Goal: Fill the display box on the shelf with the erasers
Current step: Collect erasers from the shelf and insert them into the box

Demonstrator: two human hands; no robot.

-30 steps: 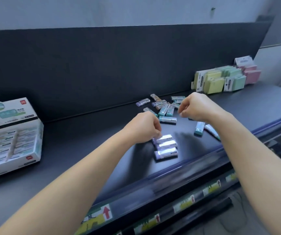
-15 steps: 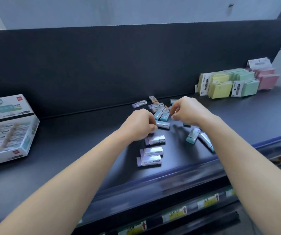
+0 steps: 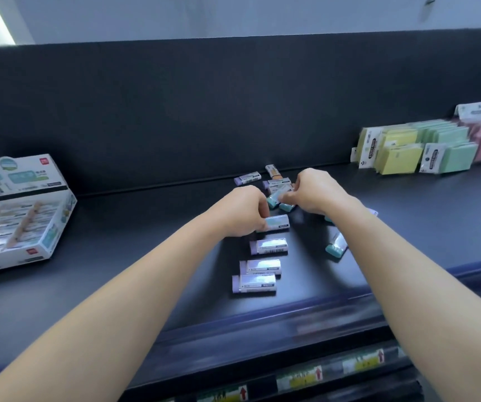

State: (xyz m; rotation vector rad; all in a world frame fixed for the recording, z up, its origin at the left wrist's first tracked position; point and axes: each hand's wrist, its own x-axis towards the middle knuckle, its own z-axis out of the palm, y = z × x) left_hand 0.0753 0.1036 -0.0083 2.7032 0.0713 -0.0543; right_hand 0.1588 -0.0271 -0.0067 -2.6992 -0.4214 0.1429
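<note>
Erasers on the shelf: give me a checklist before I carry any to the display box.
1. Left hand grips teal paper-sleeved eraser: ok.
2. Right hand holding an eraser from the loose pile: cannot tell.
3. White cardboard display box open, lid up: ok.
4. Free space in the box: cannot tell, blurred.
5. Three purple sleeved erasers lined up in a row: ok.

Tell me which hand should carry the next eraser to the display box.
Probably left. The left hand grips a teal eraser and lies on the side of the display box, at the far left of the shelf. The right hand pinches a second teal eraser in the pile, farther off.
</note>
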